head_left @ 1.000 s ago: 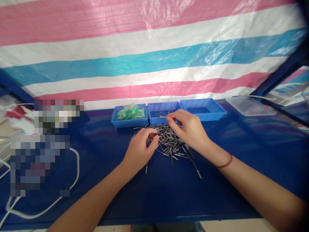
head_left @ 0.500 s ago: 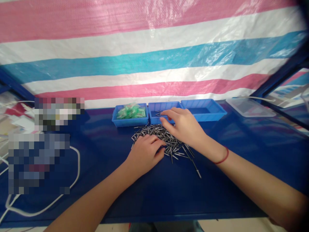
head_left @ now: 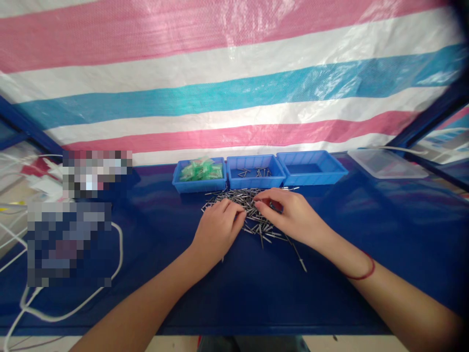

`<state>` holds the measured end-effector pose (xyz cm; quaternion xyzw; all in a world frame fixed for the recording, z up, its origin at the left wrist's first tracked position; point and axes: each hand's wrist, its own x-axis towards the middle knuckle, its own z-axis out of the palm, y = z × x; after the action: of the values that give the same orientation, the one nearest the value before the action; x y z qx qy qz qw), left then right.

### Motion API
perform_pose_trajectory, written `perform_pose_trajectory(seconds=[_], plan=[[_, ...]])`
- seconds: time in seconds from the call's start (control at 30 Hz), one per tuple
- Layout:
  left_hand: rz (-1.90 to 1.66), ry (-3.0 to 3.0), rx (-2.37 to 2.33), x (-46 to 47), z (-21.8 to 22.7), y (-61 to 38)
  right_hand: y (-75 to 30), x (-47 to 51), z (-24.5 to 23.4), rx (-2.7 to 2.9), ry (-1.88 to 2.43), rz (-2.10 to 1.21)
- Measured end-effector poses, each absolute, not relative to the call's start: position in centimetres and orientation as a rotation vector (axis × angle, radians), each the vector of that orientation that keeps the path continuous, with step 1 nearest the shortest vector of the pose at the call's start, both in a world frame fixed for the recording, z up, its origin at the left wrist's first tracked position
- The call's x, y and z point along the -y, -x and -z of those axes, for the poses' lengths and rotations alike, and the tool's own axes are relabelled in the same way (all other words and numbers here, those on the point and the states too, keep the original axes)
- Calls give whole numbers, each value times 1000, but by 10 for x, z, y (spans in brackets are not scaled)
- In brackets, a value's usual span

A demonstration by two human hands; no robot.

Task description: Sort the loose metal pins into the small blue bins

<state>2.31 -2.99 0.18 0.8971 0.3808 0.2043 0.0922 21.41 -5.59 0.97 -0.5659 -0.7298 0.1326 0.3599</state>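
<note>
A loose pile of blind rivets (head_left: 261, 226), thin silvery pins with thicker ends, lies on the blue table (head_left: 256, 293). My left hand (head_left: 218, 226) rests at the pile's left side, fingers curled and thumb against the index finger. One rivet end (head_left: 222, 259) pokes out below that palm; the rest of the grip is hidden. My right hand (head_left: 289, 211) is over the pile's right side, thumb and index finger pinched at the rivets. Behind the pile, the middle blue bin (head_left: 255, 183) holds several rivets in two small groups.
The left blue bin (head_left: 200, 186) contains small green-and-clear plastic packets (head_left: 202, 170). On its other side stands the right blue bin (head_left: 311, 179). A clear plastic lid (head_left: 386, 164) lies at the back right. White cable (head_left: 120, 254) loops across the left side. Striped sheeting (head_left: 234, 107) hangs behind.
My right hand has moved from the middle bin down to the pile and closed its fingers. More rivets now show in that bin. My left thumb and index finger have come together.
</note>
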Motion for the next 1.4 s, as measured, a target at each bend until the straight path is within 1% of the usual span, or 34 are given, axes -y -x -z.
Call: perform_pose_trajectory(seconds=[0.13, 0.27, 0.37, 0.57, 0.77, 1.07, 1.2, 1.4], plan=[[-848, -2418, -1111, 32, -3, -23, -211, 57, -8, 1775, 1420, -564], [-911, -2278, -1083, 37, -2, -27, -206, 59, -7, 1635, 1281, -780], [-939, -2229, -1074, 38, 0, -29, -202, 61, -7, 1529, 1236, -828], [-917, -2206, -1039, 37, 2, -29, -200, 65, -8, 1543, 1233, -771], [-818, -2228, -1003, 36, 3, -31, -201, 69, -13, 1715, 1214, -572], [-923, -2179, -1057, 32, -3, -27, -208, 67, -14, 1823, 1128, -403], [-979, -2193, -1049, 30, -5, -24, -211, 66, -14, 1862, 1128, -372], [-1000, -2210, -1060, 30, -8, -23, -211, 62, -13, 1906, 1146, -409]])
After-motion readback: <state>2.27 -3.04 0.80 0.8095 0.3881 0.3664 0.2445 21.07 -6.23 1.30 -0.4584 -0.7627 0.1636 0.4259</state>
